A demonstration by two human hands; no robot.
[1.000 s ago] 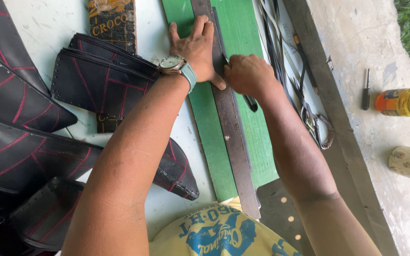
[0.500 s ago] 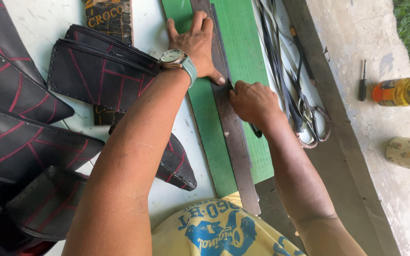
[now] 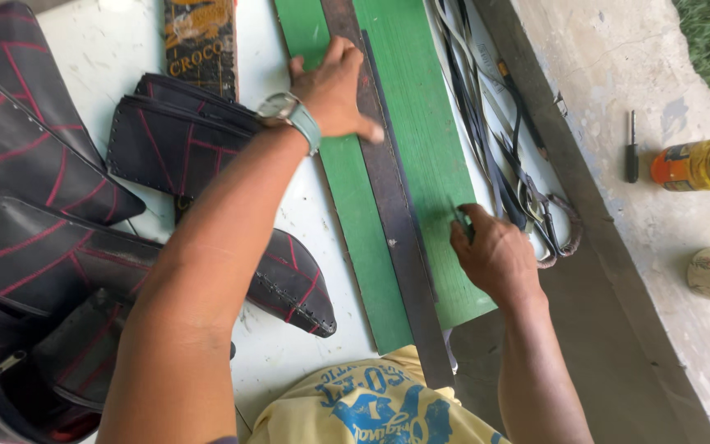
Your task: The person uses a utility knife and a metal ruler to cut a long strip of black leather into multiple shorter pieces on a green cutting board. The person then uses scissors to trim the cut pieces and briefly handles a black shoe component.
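On the white worktable (image 3: 281, 345), our left hand (image 3: 334, 90) presses flat, fingers spread, on a long dark metal straightedge (image 3: 396, 238) running twelve to six o'clock across a green cutting mat (image 3: 429, 123). Our right hand (image 3: 495, 255), at four o'clock from the left, is clenched around a small blade tool (image 3: 460, 218) against the straightedge's right edge. Black red-striped leather pieces (image 3: 34, 247) lie at nine o'clock.

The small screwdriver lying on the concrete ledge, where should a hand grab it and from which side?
Grip the screwdriver by its dark handle end, nearer the viewer, coming from above. It lies flat, apart from the orange-capped bottle, its thin shaft pointing away.
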